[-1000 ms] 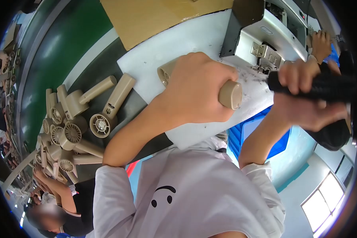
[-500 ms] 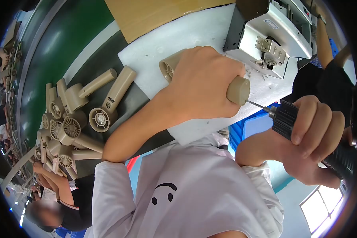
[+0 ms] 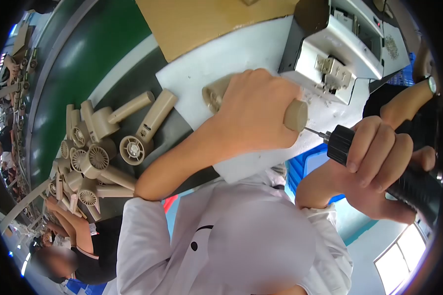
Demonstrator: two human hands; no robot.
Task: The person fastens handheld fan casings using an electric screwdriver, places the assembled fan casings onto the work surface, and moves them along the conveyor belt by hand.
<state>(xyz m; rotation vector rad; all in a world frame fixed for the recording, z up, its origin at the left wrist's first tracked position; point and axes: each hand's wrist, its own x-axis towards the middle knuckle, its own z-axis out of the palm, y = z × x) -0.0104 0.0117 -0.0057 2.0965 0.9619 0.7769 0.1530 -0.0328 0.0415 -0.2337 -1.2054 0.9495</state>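
I'm holding a beige fan [image 3: 295,118] and a black screwdriver [image 3: 340,145]
Left hand [image 3: 256,115] is wrapping the fan's handle [image 3: 297,111], fingers closed; right hand [image 3: 374,164] is gripping the screwdriver, bit [image 3: 316,132] pointing toward the handle end between them.

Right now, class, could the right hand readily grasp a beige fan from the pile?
Probably not: the right hand grips a black screwdriver, and the left forearm lies between that hand and the piled fans.
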